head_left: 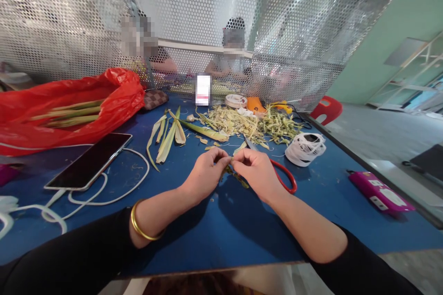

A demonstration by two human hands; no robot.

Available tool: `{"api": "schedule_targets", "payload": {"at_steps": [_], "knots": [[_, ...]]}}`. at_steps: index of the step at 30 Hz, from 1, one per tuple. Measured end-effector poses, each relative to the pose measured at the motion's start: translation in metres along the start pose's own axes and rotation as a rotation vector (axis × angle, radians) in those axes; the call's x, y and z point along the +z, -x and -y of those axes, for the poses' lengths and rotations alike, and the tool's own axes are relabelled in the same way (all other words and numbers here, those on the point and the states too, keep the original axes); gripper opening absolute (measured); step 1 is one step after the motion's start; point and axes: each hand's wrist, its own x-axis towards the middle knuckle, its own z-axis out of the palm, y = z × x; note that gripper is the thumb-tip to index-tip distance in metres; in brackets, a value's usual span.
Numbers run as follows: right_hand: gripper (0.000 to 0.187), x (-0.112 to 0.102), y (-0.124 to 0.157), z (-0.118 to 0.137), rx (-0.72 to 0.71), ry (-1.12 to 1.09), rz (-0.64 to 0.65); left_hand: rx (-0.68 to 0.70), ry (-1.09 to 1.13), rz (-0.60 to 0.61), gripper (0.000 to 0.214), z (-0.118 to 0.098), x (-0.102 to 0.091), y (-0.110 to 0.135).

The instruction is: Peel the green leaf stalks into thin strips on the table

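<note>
My left hand (pixel 206 171) and my right hand (pixel 258 173) meet over the middle of the blue table (pixel 194 235), fingertips pinched close together. Between them is a small yellow-green plant strip (pixel 241 179), partly hidden by the fingers; it hangs below the fingertips and looks twisted or knotted. Scissors with red handles (pixel 293 183) lie beside and partly beneath my right hand, their blades pointing away. Just beyond the hands spreads a pile of pale shredded leaf strips (pixel 224 120), with greener knotted pieces (pixel 279 126) at its right. Long split leaves (pixel 169 140) lie to the left.
A red plastic bag (pixel 121 90) holding long stalks (pixel 74 115) and a cabled phone (pixel 92 161) are at left. A white twine roll (pixel 305 149) and a purple pouch (pixel 379 189) lie at right. Another phone (pixel 202 90) stands before a perforated metal screen (pixel 194 4); people sit behind it.
</note>
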Motion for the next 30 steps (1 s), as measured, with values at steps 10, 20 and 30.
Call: {"api": "schedule_targets", "payload": {"at_steps": [10,20,30], "knots": [[0.013,0.005,0.005,0.001,-0.022,0.184,-0.104,0.091,-0.19,-0.09,0.013,-0.004,0.003,0.004],[0.01,0.005,0.005,0.001,-0.006,0.023,-0.099,-0.115,0.262,-0.02,0.019,0.001,0.01,0.003],[0.01,0.006,0.006,0.003,-0.017,-0.087,-0.054,-0.249,0.467,-0.022,0.024,-0.006,0.01,0.003]]}}
